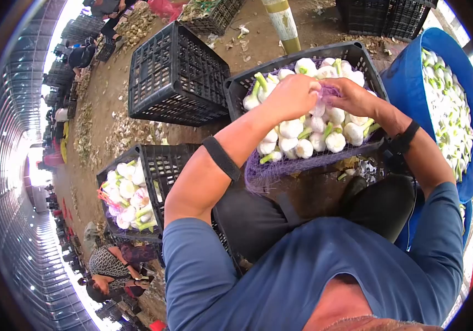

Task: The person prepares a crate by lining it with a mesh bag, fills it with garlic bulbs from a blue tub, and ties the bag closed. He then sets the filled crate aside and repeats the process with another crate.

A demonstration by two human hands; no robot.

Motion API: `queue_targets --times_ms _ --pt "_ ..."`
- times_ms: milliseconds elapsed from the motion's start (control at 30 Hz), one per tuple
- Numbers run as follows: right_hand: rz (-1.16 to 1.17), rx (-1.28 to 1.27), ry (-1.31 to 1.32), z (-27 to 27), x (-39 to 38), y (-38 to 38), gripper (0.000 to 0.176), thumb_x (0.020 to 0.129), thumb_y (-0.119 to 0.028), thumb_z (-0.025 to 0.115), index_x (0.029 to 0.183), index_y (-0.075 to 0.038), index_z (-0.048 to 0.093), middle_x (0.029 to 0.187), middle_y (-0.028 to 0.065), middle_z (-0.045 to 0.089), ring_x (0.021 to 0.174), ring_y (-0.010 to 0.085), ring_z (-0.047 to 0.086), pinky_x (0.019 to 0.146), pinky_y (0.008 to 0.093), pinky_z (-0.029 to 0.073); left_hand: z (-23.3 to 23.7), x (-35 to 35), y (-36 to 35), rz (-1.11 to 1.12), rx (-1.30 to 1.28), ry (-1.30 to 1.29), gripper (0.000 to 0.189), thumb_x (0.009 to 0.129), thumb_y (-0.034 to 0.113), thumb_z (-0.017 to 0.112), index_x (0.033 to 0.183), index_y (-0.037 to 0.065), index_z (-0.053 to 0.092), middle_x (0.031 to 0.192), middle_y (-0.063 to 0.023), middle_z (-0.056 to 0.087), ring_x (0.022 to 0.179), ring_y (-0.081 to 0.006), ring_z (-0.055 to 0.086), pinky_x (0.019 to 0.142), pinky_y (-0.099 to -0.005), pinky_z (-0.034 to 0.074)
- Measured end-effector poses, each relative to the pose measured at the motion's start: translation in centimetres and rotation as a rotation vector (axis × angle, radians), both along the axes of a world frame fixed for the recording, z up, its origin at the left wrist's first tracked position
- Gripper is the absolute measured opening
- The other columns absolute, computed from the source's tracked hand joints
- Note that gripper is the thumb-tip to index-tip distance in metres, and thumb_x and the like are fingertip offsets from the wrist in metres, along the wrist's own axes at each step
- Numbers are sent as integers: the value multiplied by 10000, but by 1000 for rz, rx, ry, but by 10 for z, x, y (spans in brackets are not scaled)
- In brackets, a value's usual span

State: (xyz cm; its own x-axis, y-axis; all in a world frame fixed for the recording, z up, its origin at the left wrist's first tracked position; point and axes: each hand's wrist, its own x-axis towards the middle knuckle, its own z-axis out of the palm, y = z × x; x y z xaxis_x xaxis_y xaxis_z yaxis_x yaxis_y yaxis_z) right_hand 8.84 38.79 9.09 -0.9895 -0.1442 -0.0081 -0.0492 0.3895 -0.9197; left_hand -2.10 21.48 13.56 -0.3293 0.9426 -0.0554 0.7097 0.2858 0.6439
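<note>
A black crate (377,66) full of white garlic bulbs (304,148) with green stems stands before my knees. Purple mesh netting (280,170) lines it and hangs over the near rim. Above the middle of the bulbs, my left hand (297,95) has its fingers closed on a gathered piece of this netting. Close beside it, my right hand (353,98) pinches the same bunched netting between thumb and fingers. The hands nearly meet, and some fingertips are hidden.
An upturned black crate (178,71) stands at left, above another crate of garlic (131,193). At right is a blue tub (407,60) heaped with garlic. A post (281,25) rises behind my crate. Another person (112,265) sits lower left; scraps litter the ground.
</note>
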Motion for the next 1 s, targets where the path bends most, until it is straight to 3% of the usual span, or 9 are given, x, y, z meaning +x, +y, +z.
queue_targets --times_ms 167,333,400,533,600,633,733,867,1000 --pt "-164 14 120 -10 -5 -8 128 881 -116 629 974 -33 658 882 71 659 799 120 580 736 300 483 18 7 -10 -11 -11 -148 489 767 269 619 1163 -16 574 1057 -233 629 971 -322 629 831 -393 489" --pt "-226 55 181 -12 -6 -4 101 906 -114 573 926 -35 632 787 68 630 751 130 571 699 309 482 75 70 -64 -33 -67 497 961 627 604 720 1279 -42 433 1184 -214 496 1077 -347 498 903 -491 399" --pt "-266 41 138 -6 -7 -8 124 907 -129 568 920 -22 629 783 87 632 732 149 574 689 318 480 71 78 -81 -133 -353 607 1030 617 561 754 1347 -40 347 1247 -231 455 1078 -335 511 798 -445 479" --pt "-249 128 185 -2 -5 -10 144 910 -148 573 931 -16 627 788 92 641 726 154 604 678 323 490 8 43 -98 -81 -532 631 545 773 297 685 1188 -12 514 978 -153 620 759 -269 631 600 -400 529" --pt "-248 38 173 -7 -6 -10 155 912 -147 573 953 -6 624 779 89 646 691 152 611 656 316 496 -7 24 -99 -207 -211 417 245 822 150 596 1006 -11 593 749 -121 624 604 -217 645 536 -337 522" --pt "-250 22 141 -1 -5 -10 151 910 -138 571 955 -5 625 786 91 648 687 154 613 656 315 497 33 29 -81 -25 -240 -191 159 831 100 540 931 -2 610 694 -124 605 580 -192 661 522 -319 514" --pt "-238 51 178 3 -5 -10 148 903 -119 569 967 -1 630 804 101 652 684 156 616 653 314 498 48 24 -60 284 -105 -603 150 841 66 491 917 1 603 703 -105 605 543 -166 655 527 -306 501" --pt "-184 -61 63 5 5 -14 145 914 -109 554 971 -7 639 816 109 651 695 166 610 666 307 492 16 10 -57 80 -114 487 206 867 169 552 948 -12 609 749 -122 646 711 -300 669 650 -391 525" --pt "-221 100 183 0 4 -10 161 928 -149 551 976 -31 650 805 103 636 727 179 596 668 331 479 41 31 -57 47 -100 89 436 880 348 559 1170 22 546 1112 -189 576 1032 -355 578 867 -431 474"
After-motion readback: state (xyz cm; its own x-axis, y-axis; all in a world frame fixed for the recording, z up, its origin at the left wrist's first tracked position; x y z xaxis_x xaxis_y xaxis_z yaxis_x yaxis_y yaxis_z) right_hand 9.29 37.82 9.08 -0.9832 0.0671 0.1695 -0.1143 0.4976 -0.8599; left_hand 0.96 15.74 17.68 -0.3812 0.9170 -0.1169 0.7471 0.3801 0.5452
